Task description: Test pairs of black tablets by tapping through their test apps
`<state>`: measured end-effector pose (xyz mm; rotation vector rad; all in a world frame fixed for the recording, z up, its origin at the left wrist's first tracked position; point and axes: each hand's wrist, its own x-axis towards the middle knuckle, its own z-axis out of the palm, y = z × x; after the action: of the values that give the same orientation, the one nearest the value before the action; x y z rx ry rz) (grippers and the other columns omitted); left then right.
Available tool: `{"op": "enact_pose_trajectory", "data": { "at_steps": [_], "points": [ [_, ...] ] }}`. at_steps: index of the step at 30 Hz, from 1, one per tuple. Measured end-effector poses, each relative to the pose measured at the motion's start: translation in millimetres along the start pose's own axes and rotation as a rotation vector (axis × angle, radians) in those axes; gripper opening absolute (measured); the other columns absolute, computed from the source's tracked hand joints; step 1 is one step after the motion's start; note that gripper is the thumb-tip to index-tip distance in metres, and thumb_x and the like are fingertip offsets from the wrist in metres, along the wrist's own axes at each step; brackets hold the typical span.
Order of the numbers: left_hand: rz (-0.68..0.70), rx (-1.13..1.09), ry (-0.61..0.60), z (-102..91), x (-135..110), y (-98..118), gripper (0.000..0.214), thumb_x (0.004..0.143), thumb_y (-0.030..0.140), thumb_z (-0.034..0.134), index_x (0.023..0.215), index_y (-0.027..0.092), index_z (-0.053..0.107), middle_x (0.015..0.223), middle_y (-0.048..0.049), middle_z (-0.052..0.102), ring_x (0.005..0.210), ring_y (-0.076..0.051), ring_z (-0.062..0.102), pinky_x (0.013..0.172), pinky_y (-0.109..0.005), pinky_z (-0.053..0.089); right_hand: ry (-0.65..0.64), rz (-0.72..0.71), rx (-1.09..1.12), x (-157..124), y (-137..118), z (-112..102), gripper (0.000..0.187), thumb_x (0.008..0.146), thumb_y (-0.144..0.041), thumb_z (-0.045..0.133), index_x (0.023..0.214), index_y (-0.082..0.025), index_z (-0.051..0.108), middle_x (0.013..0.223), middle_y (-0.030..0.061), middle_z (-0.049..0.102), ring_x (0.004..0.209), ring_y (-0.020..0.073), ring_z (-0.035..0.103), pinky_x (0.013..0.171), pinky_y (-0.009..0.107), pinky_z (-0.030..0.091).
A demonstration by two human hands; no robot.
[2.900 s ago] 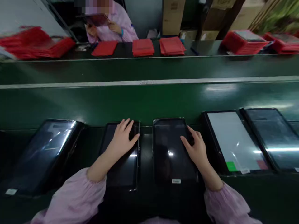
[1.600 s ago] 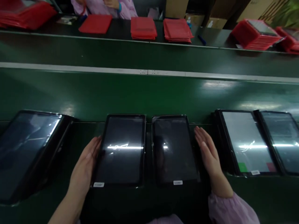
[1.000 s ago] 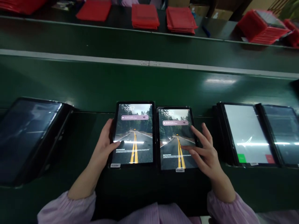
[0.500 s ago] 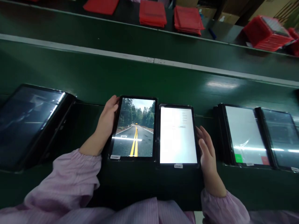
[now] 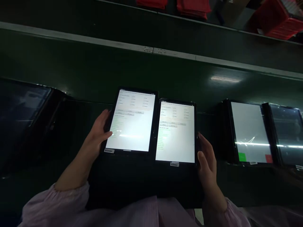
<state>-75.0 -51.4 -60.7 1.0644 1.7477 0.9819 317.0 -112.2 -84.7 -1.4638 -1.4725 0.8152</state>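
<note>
Well, left hand (image 5: 97, 127) open and relaxed, fingers lightly spread, fingertips on the lower left of the screen of a black-framed tablet (image 5: 131, 121), with no grip on it. Right hand (image 5: 207, 159) half-curled, fingers (image 5: 201, 138) and thumb along the right edge of a second tablet (image 5: 175, 130); whether touching that frame or merely beside it, impossible to tell from this angle.

Both tablets side by side and nearly touching, directly in front of the person, the first slightly slanted, the second straighter. On both screens, the same pale form: rows of small checkboxes near the top, buttons below, then lines of green text, all too small to read. A white barcode label (image 5: 109, 151) on the lower bezel of the first tablet, another white label (image 5: 174, 164) on the second. Pink sleeves (image 5: 54, 201) gathered near both wrists.

Beneath the tablets, a black work surface (image 5: 146, 179). Near the right hand, a third tablet (image 5: 248, 130) with a pale screen, green and red patches along its bottom edge, then a fourth tablet (image 5: 285, 134) just beside it, its glass dim. Well off to the left, a dark-screened tablet (image 5: 26, 104). Farther ahead, a dark green assembly-line bench (image 5: 94, 66) with a white stripe (image 5: 151, 49), and past that, stacks of red packaging (image 5: 194, 6).
</note>
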Motion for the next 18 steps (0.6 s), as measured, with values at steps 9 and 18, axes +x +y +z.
{"op": "enact_pose_trajectory", "data": {
  "at_steps": [9,18],
  "points": [
    [0.096,0.470,-0.188,-29.6,-38,-22,0.129,0.071,0.075,0.087,0.177,0.038,0.023,0.189,-0.0116,0.018,0.173,-0.050,0.011,0.130,-0.072,0.034,-0.127,-0.467,-0.448,-3,-16,-1,0.034,0.101,-0.019,0.067,0.124,-0.039,0.083,0.166,-0.0022,0.060,0.169,0.0412,0.031,0.124,0.072,0.049],
    [0.092,0.353,-0.016,5.1,-15,3,0.121,0.080,0.077,0.080,0.175,0.024,0.027,0.185,-0.0217,0.025,0.172,-0.048,0.018,0.136,-0.072,0.016,-0.028,-0.435,-0.425,3,-28,7,0.036,0.105,-0.018,0.060,0.128,-0.036,0.080,0.158,0.0019,0.066,0.160,0.0391,0.048,0.118,0.067,0.058]
  ]
}}
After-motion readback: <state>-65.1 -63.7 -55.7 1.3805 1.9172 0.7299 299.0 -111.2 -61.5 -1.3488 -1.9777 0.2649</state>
